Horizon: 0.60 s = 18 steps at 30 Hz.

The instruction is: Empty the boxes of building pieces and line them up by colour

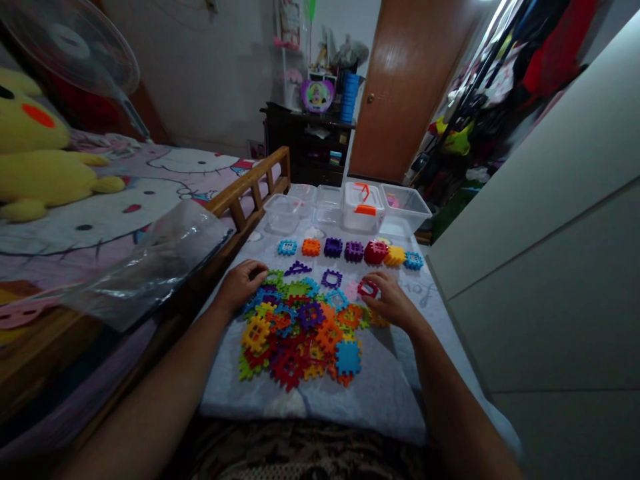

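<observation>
A pile of colourful interlocking plastic building tiles (293, 340) with notched edges lies on the cloth in front of me. My right hand (393, 300) is at the pile's right edge, thumb and fingers closed on a red square window-frame tile (367, 288). At the upper left of the pile is my left hand (243, 285), fingers loosely stretched beside a green tile (274, 277), with nothing visible in them. Between the hands, a purple square frame tile (331, 279) and a purple triangular tile (299, 268) lie just beyond the pile.
Behind runs a row of tile stacks sorted by colour, including an orange stack (311, 247) and a red stack (376, 252). Further back stand clear plastic bins (406, 208) and a lidded box with orange clips (363, 210). A wooden bed rail (250, 183) borders the left side.
</observation>
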Each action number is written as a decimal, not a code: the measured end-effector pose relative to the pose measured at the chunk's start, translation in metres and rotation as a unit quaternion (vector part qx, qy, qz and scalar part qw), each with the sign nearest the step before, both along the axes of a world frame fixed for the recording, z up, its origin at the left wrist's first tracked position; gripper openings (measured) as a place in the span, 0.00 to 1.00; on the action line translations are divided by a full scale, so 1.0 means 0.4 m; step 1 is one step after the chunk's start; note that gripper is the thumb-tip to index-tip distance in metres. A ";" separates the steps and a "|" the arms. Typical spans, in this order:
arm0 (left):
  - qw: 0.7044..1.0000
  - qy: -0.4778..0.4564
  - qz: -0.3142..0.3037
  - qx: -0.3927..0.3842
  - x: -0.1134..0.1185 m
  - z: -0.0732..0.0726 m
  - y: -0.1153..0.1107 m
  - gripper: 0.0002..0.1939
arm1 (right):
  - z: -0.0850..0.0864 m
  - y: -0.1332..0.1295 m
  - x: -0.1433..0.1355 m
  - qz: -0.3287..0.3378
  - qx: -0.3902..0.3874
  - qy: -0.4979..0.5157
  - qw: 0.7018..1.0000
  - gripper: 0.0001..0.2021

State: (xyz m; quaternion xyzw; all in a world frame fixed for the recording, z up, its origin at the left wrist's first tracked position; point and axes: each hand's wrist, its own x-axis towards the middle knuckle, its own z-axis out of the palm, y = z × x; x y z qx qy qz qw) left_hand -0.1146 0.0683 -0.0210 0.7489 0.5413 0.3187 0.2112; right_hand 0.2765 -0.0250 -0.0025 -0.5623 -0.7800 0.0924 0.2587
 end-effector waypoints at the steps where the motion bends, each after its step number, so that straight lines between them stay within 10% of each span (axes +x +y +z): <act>1: 1.000 0.003 -0.002 0.005 0.002 0.002 -0.002 0.16 | -0.011 -0.002 -0.011 -0.005 0.010 0.007 1.000 0.14; 18: 0.991 0.050 -0.123 0.016 0.075 0.113 -0.069 0.17 | -0.063 0.002 -0.047 -0.069 0.091 0.020 0.993 0.10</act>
